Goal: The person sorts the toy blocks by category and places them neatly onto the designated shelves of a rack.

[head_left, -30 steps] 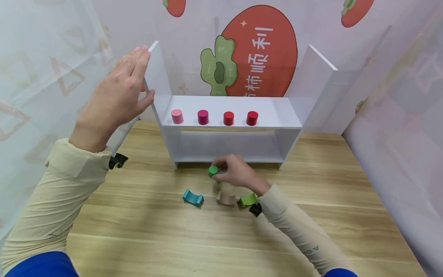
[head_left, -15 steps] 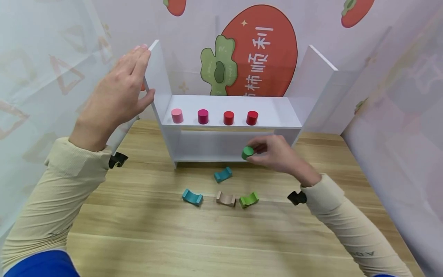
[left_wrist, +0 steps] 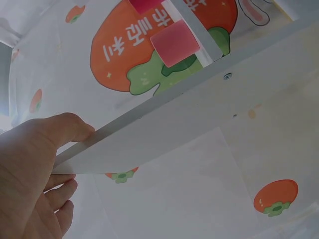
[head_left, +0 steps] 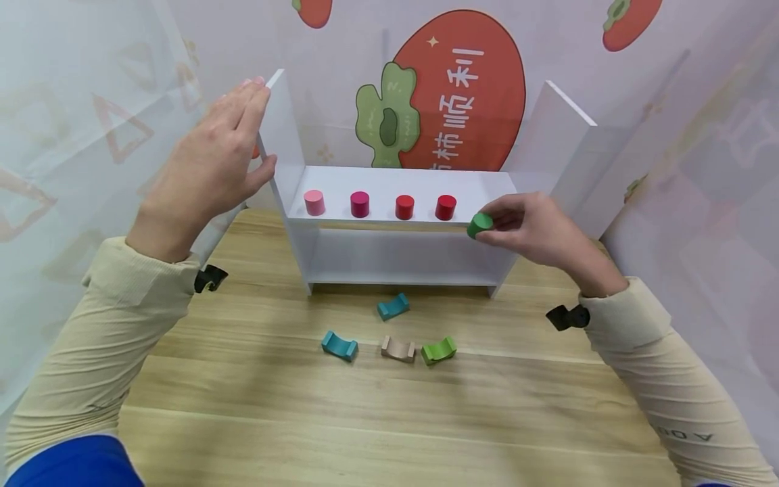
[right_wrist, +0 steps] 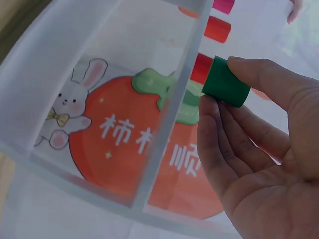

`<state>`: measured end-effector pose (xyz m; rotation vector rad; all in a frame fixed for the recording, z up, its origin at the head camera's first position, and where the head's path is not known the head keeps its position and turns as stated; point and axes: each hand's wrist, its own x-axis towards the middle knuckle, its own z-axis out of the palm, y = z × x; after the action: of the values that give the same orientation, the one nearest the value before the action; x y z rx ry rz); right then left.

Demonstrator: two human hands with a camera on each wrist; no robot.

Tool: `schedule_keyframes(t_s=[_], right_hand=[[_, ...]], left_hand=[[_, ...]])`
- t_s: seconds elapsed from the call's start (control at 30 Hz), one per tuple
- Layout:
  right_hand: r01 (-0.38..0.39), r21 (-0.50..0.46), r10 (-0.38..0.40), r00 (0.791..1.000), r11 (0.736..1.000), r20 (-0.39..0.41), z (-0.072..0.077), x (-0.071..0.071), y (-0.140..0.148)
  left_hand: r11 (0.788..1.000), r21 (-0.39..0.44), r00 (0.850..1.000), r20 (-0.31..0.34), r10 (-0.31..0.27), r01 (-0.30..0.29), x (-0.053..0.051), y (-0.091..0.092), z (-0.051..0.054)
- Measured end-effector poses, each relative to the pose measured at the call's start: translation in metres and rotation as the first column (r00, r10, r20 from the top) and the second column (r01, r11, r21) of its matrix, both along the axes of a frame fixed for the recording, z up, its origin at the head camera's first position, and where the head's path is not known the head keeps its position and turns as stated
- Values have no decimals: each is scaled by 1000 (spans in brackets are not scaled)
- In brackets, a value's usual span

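My right hand [head_left: 535, 226] pinches a green cylinder block [right_wrist: 227, 82] between thumb and fingertips, in front of the upper board's right end. A white two-level shelf [head_left: 402, 177] stands on the table. My left hand [head_left: 209, 166] grips the shelf's tall left side panel [left_wrist: 144, 134], thumb on one side and fingers on the other. Along the upper board stand a pink cylinder [head_left: 314, 203], a magenta cylinder [head_left: 360, 204], a red cylinder [head_left: 404, 207] and a darker red cylinder [head_left: 445, 207], spaced apart in a row.
On the wooden table [head_left: 365, 419] before the shelf lie curved blocks: a teal one [head_left: 393, 307] closest to the shelf, then a blue one [head_left: 339, 346], a tan one [head_left: 398, 350] and a lime green one [head_left: 439, 351]. The shelf's right side panel [head_left: 556, 145] rises beside my right hand.
My right hand has lifted the green cylinder from near the table, up and right to the upper board's height. The teal curved block has come into full view. My left hand stays put.
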<state>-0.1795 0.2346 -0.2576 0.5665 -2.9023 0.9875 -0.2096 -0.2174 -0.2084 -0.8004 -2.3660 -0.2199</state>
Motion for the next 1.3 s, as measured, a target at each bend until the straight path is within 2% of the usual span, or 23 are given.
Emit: schedule_keyframes(t_s=[0.27,0.57,0.87,1.3], right_hand=[[75,26,-75,997,997,-19,11,-13,7],[153,67,-153,988,986,-16,7,-23,9],[176,68,-177,984,982,3,1,-32,7],[161,84,-160,987,983,-20,2,-33,3]], left_hand=[[1000,-15,1000,14,11,-11,-1,0,1],[1000,-18,1000,14,18,-17,-1,1,0],[1000,-12,1000,4,8,-8,-1,1,0],[999,-16,999,24,36,-36,1,2,2]])
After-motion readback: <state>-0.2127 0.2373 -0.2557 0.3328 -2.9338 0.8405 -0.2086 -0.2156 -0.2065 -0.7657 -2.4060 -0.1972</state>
